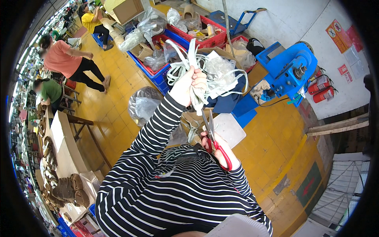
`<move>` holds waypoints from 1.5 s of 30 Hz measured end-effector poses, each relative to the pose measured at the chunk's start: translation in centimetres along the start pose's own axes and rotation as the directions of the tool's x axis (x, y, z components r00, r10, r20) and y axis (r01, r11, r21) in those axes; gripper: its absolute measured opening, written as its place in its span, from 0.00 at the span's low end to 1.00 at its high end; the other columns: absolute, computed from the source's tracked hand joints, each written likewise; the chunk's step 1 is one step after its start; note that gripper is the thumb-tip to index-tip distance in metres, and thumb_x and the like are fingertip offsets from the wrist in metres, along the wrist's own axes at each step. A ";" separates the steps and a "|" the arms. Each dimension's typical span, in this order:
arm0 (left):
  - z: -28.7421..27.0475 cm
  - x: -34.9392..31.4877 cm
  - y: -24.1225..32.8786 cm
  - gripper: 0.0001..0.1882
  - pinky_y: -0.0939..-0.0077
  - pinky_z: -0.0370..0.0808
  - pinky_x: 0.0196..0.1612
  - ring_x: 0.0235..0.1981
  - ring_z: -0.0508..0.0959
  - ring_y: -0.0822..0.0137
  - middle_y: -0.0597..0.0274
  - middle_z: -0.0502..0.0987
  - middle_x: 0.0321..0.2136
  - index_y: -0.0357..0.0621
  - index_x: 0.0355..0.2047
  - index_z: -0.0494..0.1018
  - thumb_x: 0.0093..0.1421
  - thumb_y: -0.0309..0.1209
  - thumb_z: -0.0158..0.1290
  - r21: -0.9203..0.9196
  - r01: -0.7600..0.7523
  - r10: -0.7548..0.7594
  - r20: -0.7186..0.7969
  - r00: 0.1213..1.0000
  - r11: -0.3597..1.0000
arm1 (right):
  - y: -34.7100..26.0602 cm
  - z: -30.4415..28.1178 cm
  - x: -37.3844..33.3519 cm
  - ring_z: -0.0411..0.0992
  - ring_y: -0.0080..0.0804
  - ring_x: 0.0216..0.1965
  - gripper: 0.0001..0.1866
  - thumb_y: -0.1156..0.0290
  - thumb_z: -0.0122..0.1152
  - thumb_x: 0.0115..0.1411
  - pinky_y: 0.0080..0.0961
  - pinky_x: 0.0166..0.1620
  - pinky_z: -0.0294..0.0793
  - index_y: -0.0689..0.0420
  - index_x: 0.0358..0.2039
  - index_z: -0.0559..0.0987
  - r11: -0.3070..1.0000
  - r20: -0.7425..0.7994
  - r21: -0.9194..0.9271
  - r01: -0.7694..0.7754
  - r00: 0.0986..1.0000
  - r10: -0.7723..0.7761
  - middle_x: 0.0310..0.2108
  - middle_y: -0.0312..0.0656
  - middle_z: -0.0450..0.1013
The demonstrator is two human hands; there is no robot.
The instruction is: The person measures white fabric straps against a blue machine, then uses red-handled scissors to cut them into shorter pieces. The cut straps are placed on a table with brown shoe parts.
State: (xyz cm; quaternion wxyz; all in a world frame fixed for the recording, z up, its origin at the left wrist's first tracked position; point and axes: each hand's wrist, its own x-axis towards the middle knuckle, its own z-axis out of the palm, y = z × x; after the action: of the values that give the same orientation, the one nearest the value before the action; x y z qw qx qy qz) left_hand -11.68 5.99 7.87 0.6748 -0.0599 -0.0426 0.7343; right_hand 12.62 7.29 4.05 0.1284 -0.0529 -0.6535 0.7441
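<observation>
My left hand [188, 87] is raised in front of me, fingers wrapped round a bundle of pale strips [192, 55]. Loose ends of the strips fan out above the fist and loop off to the right, and a short tail sticks out below it. Lower down, close to my body, my right hand [223, 149] grips scissors [216, 143] with red handles. The blades are parted and point up at the tail of the bundle; whether they touch it I cannot tell. More pale strips [193, 130] lie in a box or bag beneath my hands.
Blue and red crates [158, 81] full of plastic bags stand ahead. A blue machine [290, 69] is at right, near fire extinguishers [321, 89] on the wall. Brown shoe parts [71, 189] cover a table at left. A person in an orange shirt [61, 59] stands beyond.
</observation>
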 end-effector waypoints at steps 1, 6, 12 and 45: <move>-0.2 0.1 -0.1 0.14 0.85 0.57 0.22 0.17 0.55 0.78 0.72 0.55 0.20 0.45 0.28 0.60 0.67 0.41 0.41 -0.014 0.003 -0.003 -0.018 1.000 1.000 | 0.1 0.0 0.0 0.60 0.22 0.26 0.42 0.36 0.53 0.51 0.19 0.30 0.62 0.61 0.53 0.66 1.000 -0.016 -0.027 0.010 1.000 -0.010 0.30 0.36 0.67; -0.6 0.4 -0.1 0.15 0.85 0.57 0.22 0.17 0.55 0.79 0.73 0.55 0.19 0.45 0.28 0.60 0.67 0.42 0.40 -0.031 0.033 -0.034 -0.036 0.999 0.999 | 0.6 -0.6 0.1 0.61 0.23 0.31 0.51 0.25 0.45 0.47 0.20 0.37 0.61 0.62 0.52 0.66 0.965 -0.040 -0.256 -0.060 0.998 0.051 0.33 0.36 0.68; -0.7 0.7 -0.7 0.14 0.87 0.58 0.19 0.16 0.56 0.80 0.73 0.56 0.19 0.46 0.27 0.59 0.67 0.40 0.41 0.112 -0.038 0.047 -0.084 0.995 0.993 | 1.1 -0.8 -0.1 0.62 0.27 0.30 0.50 0.25 0.40 0.49 0.25 0.39 0.62 0.62 0.52 0.67 0.877 -0.101 -0.479 0.042 0.990 -0.103 0.32 0.37 0.69; -9.9 -10.6 -1.4 0.19 0.84 0.51 0.15 0.13 0.51 0.78 0.74 0.51 0.15 0.51 0.24 0.57 0.69 0.46 0.30 -0.173 -0.633 0.535 -0.397 0.746 0.754 | 6.7 -3.0 6.0 0.62 0.35 0.26 0.23 0.59 0.66 0.49 0.27 0.31 0.63 0.63 0.40 0.75 0.976 0.477 -0.216 -0.003 0.872 0.108 0.19 0.40 0.65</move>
State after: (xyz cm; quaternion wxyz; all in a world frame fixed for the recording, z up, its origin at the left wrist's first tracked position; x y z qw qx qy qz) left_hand -8.03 -4.65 -1.41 0.3876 -0.2904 -0.0198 0.8747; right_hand 6.76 10.93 -2.40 -0.0673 0.1037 -0.7372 0.6643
